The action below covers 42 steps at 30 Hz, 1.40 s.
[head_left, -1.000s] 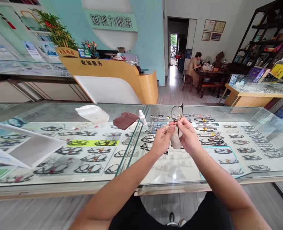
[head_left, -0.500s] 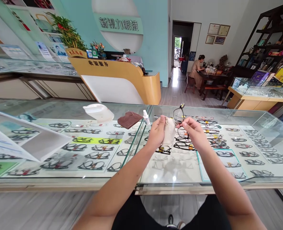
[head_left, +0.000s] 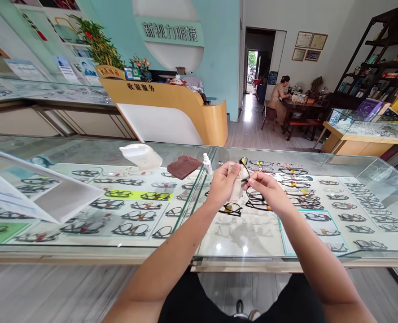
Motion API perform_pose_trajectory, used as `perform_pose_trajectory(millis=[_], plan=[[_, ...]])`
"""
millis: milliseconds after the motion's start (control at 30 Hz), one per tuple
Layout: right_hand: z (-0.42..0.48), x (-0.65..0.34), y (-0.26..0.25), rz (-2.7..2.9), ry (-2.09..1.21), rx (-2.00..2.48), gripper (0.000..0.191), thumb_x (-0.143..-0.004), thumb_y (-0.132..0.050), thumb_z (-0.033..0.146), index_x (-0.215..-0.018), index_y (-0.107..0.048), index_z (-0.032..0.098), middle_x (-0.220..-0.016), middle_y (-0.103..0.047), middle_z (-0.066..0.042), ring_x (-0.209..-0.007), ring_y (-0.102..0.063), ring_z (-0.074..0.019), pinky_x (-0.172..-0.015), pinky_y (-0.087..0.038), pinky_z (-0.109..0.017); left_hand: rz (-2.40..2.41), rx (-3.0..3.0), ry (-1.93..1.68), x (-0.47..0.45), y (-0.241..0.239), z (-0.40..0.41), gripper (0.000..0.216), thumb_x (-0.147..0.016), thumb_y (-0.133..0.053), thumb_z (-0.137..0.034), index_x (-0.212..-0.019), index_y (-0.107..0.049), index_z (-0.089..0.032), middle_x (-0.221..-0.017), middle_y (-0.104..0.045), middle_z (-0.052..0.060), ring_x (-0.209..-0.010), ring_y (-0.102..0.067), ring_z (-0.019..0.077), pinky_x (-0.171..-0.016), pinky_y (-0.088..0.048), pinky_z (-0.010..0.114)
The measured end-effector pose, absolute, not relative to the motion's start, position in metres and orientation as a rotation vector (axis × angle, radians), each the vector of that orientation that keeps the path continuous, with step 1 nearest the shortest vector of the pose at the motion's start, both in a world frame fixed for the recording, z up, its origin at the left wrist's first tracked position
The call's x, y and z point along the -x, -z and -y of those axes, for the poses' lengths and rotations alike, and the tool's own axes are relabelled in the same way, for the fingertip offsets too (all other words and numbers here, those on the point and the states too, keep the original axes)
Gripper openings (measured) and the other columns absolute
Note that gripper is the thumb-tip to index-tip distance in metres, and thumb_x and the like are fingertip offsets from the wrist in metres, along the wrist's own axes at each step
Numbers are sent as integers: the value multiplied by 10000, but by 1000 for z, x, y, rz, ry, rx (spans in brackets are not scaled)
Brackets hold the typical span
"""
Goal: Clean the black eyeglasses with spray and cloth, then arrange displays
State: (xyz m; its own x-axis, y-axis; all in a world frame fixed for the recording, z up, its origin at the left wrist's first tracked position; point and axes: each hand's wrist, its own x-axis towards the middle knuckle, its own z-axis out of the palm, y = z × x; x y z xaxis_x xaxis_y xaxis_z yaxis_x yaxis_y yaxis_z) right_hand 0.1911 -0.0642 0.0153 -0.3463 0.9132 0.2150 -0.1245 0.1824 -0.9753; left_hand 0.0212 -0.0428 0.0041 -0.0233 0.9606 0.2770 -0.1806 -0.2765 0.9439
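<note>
My left hand [head_left: 220,185] is closed around a cream drawstring pouch [head_left: 236,192], its thumb on top near the upper end. In my right hand [head_left: 268,188], the fingertips pinch a pair of dark-framed eyeglasses [head_left: 245,167]. The glasses stand at the pouch's upper right edge, turned nearly edge-on; part of them is hidden by fingers and pouch, and I cannot tell whether they are partly inside. Just left of my hands, a small white spray bottle [head_left: 207,165] stands on the glass display counter [head_left: 232,249]. Beside it lies a brown cloth [head_left: 184,167].
A translucent white container [head_left: 141,157] rests farther left on the counter, and a white folded card stand [head_left: 74,199] leans at the left. Rows of eyeglass frames [head_left: 340,205] lie under the glass. Beyond are a wooden service desk [head_left: 215,123] and a seated person [head_left: 279,101].
My right hand has brought the glasses left and down against the pouch; before, they were held upright and apart from it. The pouch now tilts slightly in my left hand.
</note>
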Motion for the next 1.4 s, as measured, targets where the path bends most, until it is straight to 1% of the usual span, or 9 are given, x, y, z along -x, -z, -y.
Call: perform_pose_trajectory(millis=[167, 267, 367, 467, 600, 733, 867, 1167, 1400], plan=[[63, -189, -14, 1442, -1331, 770, 481, -798, -837, 688, -766, -671, 238, -788, -722, -3, -843, -609, -194, -879, -449, -351, -825, -1202, -1376, -22, -11, 45, 665, -624, -901, -771, -788, -607, -198, -611, -569, -34, -524, -494, 110, -498, -375, 255], [64, -188, -14, 1419, -1319, 773, 504, -778, -837, 720, -761, -682, 240, -777, -716, 2, -842, -605, -193, -892, -461, -352, -756, -1219, -1352, -23, -13, 47, 628, -611, -962, -673, -830, -623, -191, -616, -607, -33, -551, -533, 110, -545, -404, 244], [64, -186, -14, 1393, -1339, 773, 507, -767, -845, 721, -774, -683, 241, -786, -717, 2, -867, -620, -197, -923, -481, -356, -707, -1220, -1338, -25, -14, 50, 611, -620, -979, -625, -865, -625, -191, -604, -616, -41, -559, -541, 106, -572, -411, 235], [65, -184, -13, 1372, -1355, 748, 496, -778, -844, 705, -774, -669, 241, -791, -713, 5, -858, -616, -188, -948, -494, -357, -711, -1238, -1350, -26, -13, 51, 589, -660, -959, -625, -878, -625, -191, -612, -613, -42, -573, -541, 105, -591, -418, 235], [65, -183, -12, 1366, -1367, 739, 471, -793, -841, 680, -780, -671, 241, -792, -704, 1, -830, -604, -183, -943, -499, -361, -717, -1288, -1374, -26, -11, 50, 542, -761, -875, -661, -851, -620, -191, -620, -586, -38, -584, -539, 107, -595, -423, 241], [64, -184, -11, 1351, -1379, 731, 454, -808, -837, 663, -781, -671, 241, -784, -707, -4, -876, -642, -196, -929, -493, -352, -682, -1258, -1354, -23, -10, 50, 541, -735, -884, -655, -861, -628, -195, -679, -604, -33, -597, -552, 113, -586, -449, 251], [63, -184, -10, 1347, -1376, 729, 457, -808, -837, 667, -778, -681, 238, -777, -718, -5, -880, -653, -194, -923, -496, -347, -725, -1345, -1314, -21, -13, 50, 522, -764, -873, -635, -890, -630, -190, -652, -609, -30, -608, -557, 116, -595, -450, 241], [64, -182, -9, 1362, -1403, 734, 509, -738, -877, 711, -813, -711, 236, -799, -747, -2, -850, -663, -188, -990, -524, -394, -744, -1300, -1375, -24, -16, 50, 535, -650, -962, -586, -754, -636, -175, -577, -620, -26, -515, -541, 96, -525, -431, 223], [69, -180, -11, 1435, -1408, 740, 517, -777, -841, 718, -850, -689, 230, -825, -754, -11, -890, -672, -191, -961, -521, -384, -731, -1218, -1449, -24, -23, 56, 538, -598, -990, -567, -684, -637, -171, -531, -613, -25, -405, -522, 94, -428, -425, 226]])
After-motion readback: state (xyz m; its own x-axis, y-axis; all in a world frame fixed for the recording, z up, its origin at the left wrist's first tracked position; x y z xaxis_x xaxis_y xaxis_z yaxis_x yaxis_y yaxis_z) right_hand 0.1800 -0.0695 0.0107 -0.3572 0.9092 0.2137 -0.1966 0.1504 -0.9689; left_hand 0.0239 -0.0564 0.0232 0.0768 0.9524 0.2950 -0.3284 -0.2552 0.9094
